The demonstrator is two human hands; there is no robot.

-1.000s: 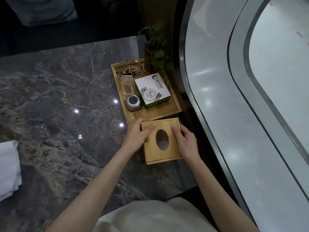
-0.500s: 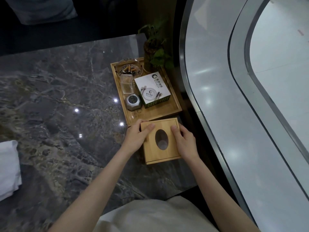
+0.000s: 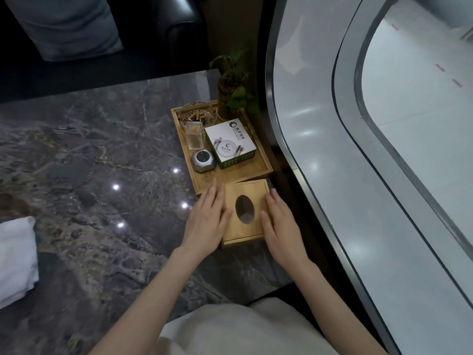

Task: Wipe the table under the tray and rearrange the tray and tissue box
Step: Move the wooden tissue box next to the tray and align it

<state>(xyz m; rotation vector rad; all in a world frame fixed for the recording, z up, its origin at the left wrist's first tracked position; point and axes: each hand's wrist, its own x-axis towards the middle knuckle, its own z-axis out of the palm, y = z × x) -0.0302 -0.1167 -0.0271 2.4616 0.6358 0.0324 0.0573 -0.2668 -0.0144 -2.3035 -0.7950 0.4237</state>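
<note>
A bamboo tissue box [image 3: 246, 188] with an oval opening lies flat on the dark marble table [image 3: 89, 162], its far edge touching the near end of the bamboo tray [image 3: 239, 173]. My left hand [image 3: 207, 219] lies along the box's left side with straight fingers and the thumb on the lid. My right hand [image 3: 281, 221] presses its right side the same way, so the box is clasped between both hands. A folded white cloth [image 3: 15, 257] lies at the table's left edge, away from both hands.
The tray carries a glass ashtray with butts [image 3: 197, 115], a clear container [image 3: 194, 135], a metal faceted object [image 3: 203, 161] and a white printed box [image 3: 230, 142]. A potted plant [image 3: 235, 88] stands at its far right corner. A curved glass railing [image 3: 332, 149] runs along the table's right side.
My fingers have straightened from curling over the box's far corners to lying flat along its sides. The box and the tray stay where they were.
</note>
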